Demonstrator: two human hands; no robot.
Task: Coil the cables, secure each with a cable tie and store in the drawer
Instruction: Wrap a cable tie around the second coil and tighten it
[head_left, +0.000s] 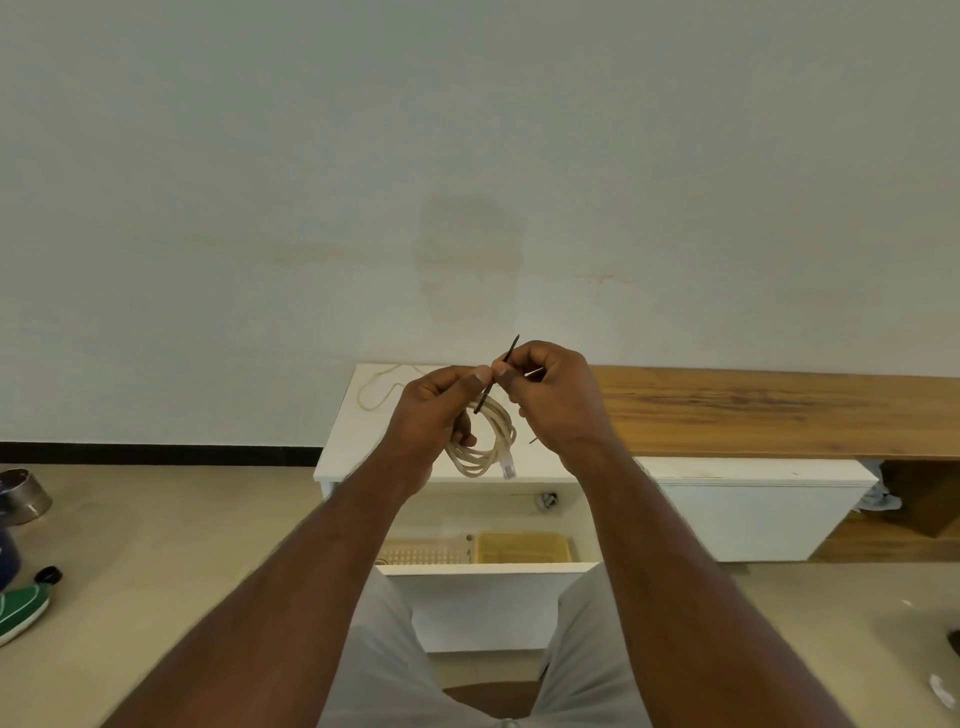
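A coiled beige cable (488, 444) with a clear plug at its end hangs from my left hand (441, 410), held above the white cabinet top (358, 447). A thin black cable tie (493, 382) runs between both hands, its tip sticking up past my right hand (553, 395), which pinches it. Thumb and finger of my left hand pinch the tie too. A second loose beige cable (382, 387) lies on the cabinet top at the back left. Below, the white drawer (483, 569) stands pulled open.
Inside the drawer sit a yellow basket (522, 545) and a pale basket (421, 551). A wooden bench top (779, 410) runs to the right. On the floor at left are a metal tin (23, 493) and a green shoe (21, 610).
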